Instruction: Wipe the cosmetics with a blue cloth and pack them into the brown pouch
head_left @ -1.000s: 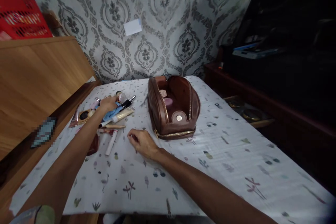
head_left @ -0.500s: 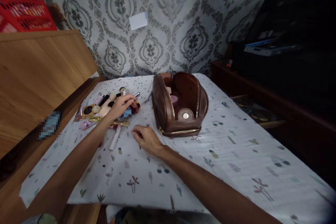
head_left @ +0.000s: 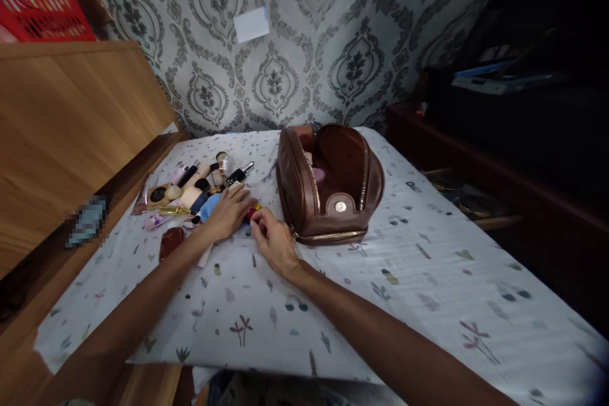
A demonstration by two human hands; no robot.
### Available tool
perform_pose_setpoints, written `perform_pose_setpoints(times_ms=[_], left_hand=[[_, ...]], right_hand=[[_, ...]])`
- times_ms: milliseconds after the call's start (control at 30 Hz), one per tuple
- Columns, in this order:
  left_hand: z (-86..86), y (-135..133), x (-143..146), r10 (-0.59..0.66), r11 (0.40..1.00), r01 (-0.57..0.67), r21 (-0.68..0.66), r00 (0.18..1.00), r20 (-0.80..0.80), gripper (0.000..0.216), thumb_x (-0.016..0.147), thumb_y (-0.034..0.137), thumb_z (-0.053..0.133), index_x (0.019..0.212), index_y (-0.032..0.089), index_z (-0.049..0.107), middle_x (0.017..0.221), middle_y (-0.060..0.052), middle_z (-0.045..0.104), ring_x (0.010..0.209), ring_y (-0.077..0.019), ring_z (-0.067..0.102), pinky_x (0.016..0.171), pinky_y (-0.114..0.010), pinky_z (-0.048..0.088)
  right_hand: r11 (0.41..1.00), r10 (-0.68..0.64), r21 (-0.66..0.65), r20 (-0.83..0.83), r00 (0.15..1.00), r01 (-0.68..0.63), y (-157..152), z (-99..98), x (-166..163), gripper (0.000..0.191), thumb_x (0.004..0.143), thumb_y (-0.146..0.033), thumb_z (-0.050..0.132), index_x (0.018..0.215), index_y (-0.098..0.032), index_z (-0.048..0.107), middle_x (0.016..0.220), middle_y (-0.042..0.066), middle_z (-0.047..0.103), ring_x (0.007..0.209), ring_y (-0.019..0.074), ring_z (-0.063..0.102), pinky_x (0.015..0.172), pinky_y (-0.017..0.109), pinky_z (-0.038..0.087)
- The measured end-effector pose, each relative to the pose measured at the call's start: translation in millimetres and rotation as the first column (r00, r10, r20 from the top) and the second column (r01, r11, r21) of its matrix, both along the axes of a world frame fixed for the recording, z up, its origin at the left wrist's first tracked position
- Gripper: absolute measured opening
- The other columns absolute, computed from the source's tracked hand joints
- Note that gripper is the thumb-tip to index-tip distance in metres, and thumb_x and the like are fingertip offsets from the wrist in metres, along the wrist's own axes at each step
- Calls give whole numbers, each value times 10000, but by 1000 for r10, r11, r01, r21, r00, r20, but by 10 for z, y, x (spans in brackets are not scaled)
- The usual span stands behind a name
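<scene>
The left grip (head_left: 231,210) lay on the counter (head_left: 361,279), which was covered by a printed cloth. It rested at the near edge of a heap of make-up things, mostly open, with its fingers stretched almost flat over a blue packet (head_left: 209,205). Its fingertips touched a small red tube (head_left: 253,212) with a gold end. The right grip (head_left: 275,240) sat just beside it, knuckles up and fingers curled, with thumb and fingertips against the tube's other side. Whether it had the tube pinched or only touched it could not be told. So the red tube lay on the cloth between the two grips, touching both, just left of the brown bag (head_left: 328,187).

The bag stood unzipped, its mouth gaping toward the camera and something pink showing inside. Its near corner was close to the right grip but apart from it.

Beyond the left grip lay a dark bottle (head_left: 238,174) with a silver tip and a gold stick (head_left: 174,210). A dark red compact (head_left: 172,240) lay left of the forearm. A wooden board (head_left: 71,133) rose along the counter's left side.
</scene>
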State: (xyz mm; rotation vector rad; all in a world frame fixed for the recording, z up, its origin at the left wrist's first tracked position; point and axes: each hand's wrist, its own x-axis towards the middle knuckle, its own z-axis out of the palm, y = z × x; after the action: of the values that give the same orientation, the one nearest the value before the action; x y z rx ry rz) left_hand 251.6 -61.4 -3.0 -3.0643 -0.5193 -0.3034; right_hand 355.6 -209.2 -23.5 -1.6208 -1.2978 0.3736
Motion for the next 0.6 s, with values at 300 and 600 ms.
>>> perform_pose_setpoints(times_ms=[300,600], left_hand=[[-94,-136,-210,221,960,-234,152,970,97,499,960,326,482,1416,121,477,1483,-221,475,1420,-395,363,1137,-590,299],[133,-56,-386,222,971,-163,-176,886,408,380,973,143,333,1170,215,651,1160,-74,682,1094,-220,627,980,-369,507]], right_hand=[[970,-71,-222,115,991,95,25,-5,-24,549,964,-370,479,1451,-123,423,703,29,670,676,219,630,631,280,409],[964,-95,-239,109,989,119,57,-55,-16,740,935,-355,497,1536,-19,228,659,14,648,573,194,563,583,284,391]])
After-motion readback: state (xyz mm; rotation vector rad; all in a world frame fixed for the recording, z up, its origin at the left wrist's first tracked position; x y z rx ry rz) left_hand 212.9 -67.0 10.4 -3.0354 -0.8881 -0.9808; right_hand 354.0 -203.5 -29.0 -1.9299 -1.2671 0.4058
